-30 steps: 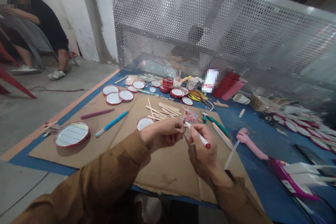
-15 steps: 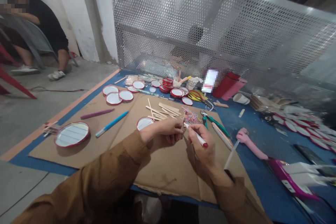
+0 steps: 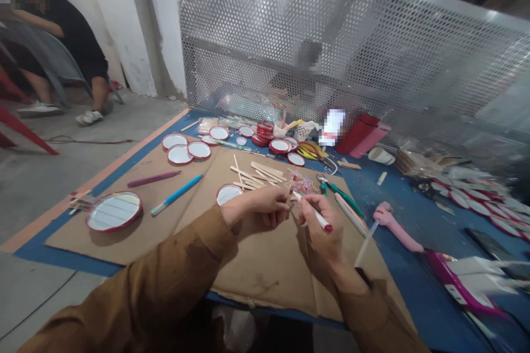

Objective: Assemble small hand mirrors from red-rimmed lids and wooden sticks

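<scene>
Hands, two, bare, brown-sleeved. Left hand [image 3: 265, 208]: fingers curled nearly closed, pinching one thin wooden stick [image 3: 292, 187], which stands roughly upright above the cardboard sheet [image 3: 265, 267]. Right hand [image 3: 325, 223]: bent in a writing grip on a white marker with a red end [image 3: 318, 217], its tip directed at the stick; whether tip and wood touch cannot be told.

Change noted: half a second ago the right hand and marker sat slightly further left; now they are back to the right, about where they were a second ago. The left hand has not shifted. Judged from this, short strokes at the stick are under way and unfinished.

Adjacent, on the cardboard: loose pale sticks [image 3: 268, 171]; coloured bands, heaped [image 3: 305, 185]; red-rimmed disc [image 3: 227, 194], partly behind the left hand; blue pen [image 3: 177, 194]; purple pen [image 3: 152, 179].

Right, on the blue tabletop [image 3: 383, 198]: pink glue gun [image 3: 399, 230].
</scene>
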Demonstrator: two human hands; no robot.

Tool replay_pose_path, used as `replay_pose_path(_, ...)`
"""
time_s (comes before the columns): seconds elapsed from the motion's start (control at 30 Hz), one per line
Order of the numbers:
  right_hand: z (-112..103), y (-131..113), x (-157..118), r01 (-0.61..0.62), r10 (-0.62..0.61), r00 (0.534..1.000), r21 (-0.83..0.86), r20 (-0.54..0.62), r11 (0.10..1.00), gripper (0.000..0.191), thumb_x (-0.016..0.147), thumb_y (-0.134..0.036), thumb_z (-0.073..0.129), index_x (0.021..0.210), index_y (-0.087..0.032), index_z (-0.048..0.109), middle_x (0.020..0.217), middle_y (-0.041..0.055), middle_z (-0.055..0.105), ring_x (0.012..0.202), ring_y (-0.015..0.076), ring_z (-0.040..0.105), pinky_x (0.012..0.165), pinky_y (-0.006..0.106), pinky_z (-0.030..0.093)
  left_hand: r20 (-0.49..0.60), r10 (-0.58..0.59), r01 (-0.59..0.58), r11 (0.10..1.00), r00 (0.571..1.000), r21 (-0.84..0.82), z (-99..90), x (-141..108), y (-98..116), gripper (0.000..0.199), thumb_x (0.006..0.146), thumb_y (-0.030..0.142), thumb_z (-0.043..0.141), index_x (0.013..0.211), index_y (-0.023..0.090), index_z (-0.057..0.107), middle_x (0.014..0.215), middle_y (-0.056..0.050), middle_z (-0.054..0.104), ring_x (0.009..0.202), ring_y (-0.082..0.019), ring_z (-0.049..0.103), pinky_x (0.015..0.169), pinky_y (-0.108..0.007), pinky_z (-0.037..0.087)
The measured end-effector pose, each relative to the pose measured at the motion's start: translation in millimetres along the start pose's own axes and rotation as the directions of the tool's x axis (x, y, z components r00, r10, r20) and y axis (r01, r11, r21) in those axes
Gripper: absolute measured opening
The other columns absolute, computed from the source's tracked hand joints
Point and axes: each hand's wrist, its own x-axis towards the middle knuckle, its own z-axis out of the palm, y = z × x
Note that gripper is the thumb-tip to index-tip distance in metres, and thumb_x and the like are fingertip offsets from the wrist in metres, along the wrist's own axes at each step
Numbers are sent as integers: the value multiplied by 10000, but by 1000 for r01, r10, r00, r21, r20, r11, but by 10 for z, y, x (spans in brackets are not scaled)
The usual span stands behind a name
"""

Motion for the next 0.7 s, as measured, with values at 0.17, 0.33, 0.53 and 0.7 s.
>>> replay_pose_path(0.17, -6, -15, 5, 5, -5, 1000, -5, 3, 1000, 204, 913, -390, 518, 847, -208, 581, 579, -41, 555, 526, 132, 522, 534, 258, 406, 11, 0, 0, 1000, 1000, -6, -4, -1, -2, 154, 856, 162, 470, 721, 141, 542, 547, 18, 588, 416, -112, 594, 428, -200, 482)
replay_pose_path(0.33, -16, -15, 3, 33, -32, 999, -47, 2, 998, 211, 913, -393, 517, 840, -206, 585, 599, -33, 561, 550, 141, 532, 552, 267, 414, 6, -2, 2, 1000, 1000, -7, -4, 0, -5, 172, 853, 151, 465, 691, 146, 523, 541, 18, 580, 412, -109, 589, 422, -199, 483)
replay_pose_path(0.53, -15, -16, -5, 11, -11, 1000, -60, -1, 998, 241, 904, -417, 521, 836, -199, 598, 641, -9, 588, 586, 153, 538, 561, 274, 411, 6, -5, 6, 1000, 1000, -10, -2, 8, -14, 176, 851, 149, 441, 695, 144, 524, 547, 13, 586, 417, -112, 592, 429, -207, 488)
replay_pose_path(0.7, -14, -31, -4, -12, 12, 1000, -41, -13, 999, 240, 897, -416, 523, 833, -199, 603, 647, -3, 593, 581, 152, 529, 547, 273, 409, 6, -7, 7, 1000, 1000, -3, -5, 18, -27, 169, 851, 160, 447, 706, 140, 532, 551, 8, 592, 407, -116, 589, 417, -209, 484)
